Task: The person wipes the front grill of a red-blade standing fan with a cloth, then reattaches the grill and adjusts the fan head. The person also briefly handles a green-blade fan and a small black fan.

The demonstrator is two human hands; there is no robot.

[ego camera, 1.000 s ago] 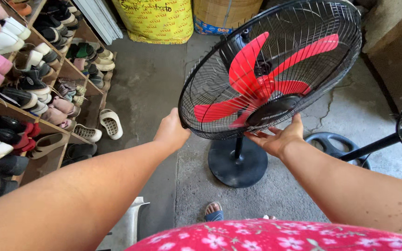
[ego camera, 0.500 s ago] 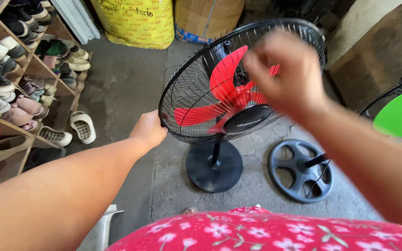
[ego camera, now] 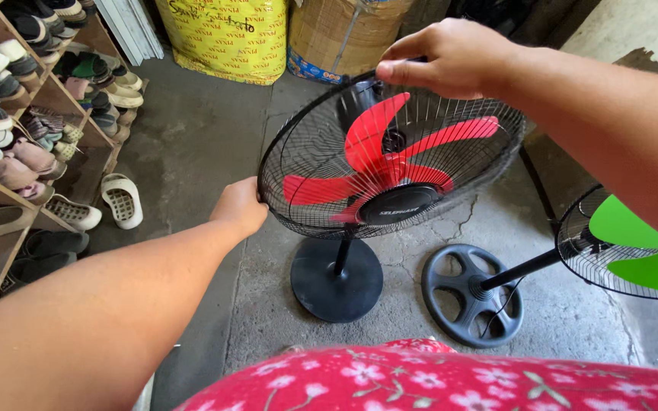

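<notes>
A black standing fan with red blades (ego camera: 390, 164) stands on a round black base (ego camera: 336, 279) on the concrete floor, its wire cage tilted up toward me. My left hand (ego camera: 239, 205) grips the left rim of the cage. My right hand (ego camera: 447, 57) reaches over the top and pinches the upper rim of the cage between thumb and fingers.
A second fan with green blades (ego camera: 637, 247) lies tilted at the right, its spoked black base (ego camera: 472, 294) beside the first fan's base. A wooden shoe rack (ego camera: 20, 137) full of shoes lines the left. A yellow sack (ego camera: 226, 38) and a cardboard box (ego camera: 344, 34) stand behind.
My right hand left the lower front of the cage, rose across it and now holds the top rim. My left hand stayed on the left rim. The view shifted right, showing the green fan.
</notes>
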